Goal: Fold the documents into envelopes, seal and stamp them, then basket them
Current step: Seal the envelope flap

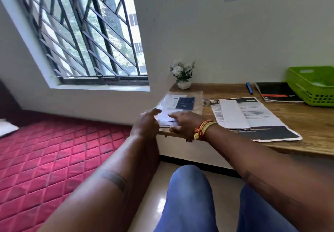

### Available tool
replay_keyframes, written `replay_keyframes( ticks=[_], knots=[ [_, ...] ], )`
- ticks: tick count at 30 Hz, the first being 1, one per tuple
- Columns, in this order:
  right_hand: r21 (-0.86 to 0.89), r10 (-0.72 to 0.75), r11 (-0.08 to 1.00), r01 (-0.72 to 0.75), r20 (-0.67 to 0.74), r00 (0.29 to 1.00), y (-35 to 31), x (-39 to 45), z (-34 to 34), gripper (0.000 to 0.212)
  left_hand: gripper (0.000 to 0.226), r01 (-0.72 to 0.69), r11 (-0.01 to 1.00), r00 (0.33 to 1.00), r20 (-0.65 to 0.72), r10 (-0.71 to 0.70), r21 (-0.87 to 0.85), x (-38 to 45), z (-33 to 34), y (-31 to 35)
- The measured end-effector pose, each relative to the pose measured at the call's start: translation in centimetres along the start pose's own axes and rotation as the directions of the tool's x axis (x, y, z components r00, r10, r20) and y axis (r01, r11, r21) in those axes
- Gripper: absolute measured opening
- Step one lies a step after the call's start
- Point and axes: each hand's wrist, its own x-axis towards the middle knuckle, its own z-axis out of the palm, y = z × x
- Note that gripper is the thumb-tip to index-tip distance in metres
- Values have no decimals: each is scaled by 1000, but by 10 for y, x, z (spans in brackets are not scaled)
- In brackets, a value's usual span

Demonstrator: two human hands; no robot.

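Note:
A stack of white envelopes [165, 118] lies at the left end of the wooden desk [307, 121]. My right hand [186, 122] lies over the stack and seems to pinch a white envelope between thumb and fingers; motion blur hides the detail. My left hand [146, 123] hovers at the stack's left edge with fingers relaxed, holding nothing. Printed documents [262, 118] are spread to the right, with a folded white sheet [232, 114] on top. The green basket [310, 89] stands at the far right.
A packet with a blue card [185, 102] lies behind the stack, beside a small roll [205, 101]. A potted plant [183, 77], blue marker [249, 88] and black notebook [276, 91] line the back. A red mattress [45, 159] lies left of the desk.

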Motion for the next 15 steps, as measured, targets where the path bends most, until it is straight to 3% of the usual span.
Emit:
replay_keyframes(
  ticks=[4,9,15],
  knots=[
    [-33,32,999,-37,-135,990,-8,1,19,38,61,29,1000,999,34,-29,8,-11,7,-6],
    [-133,-53,991,19,-259,964,-13,-4,22,27,69,36,996,999,-4,-37,-76,-14,10,-9],
    [108,4,993,45,-416,909,-14,5,20,26,65,67,954,989,-107,-102,-293,-13,8,-16]
  ],
)
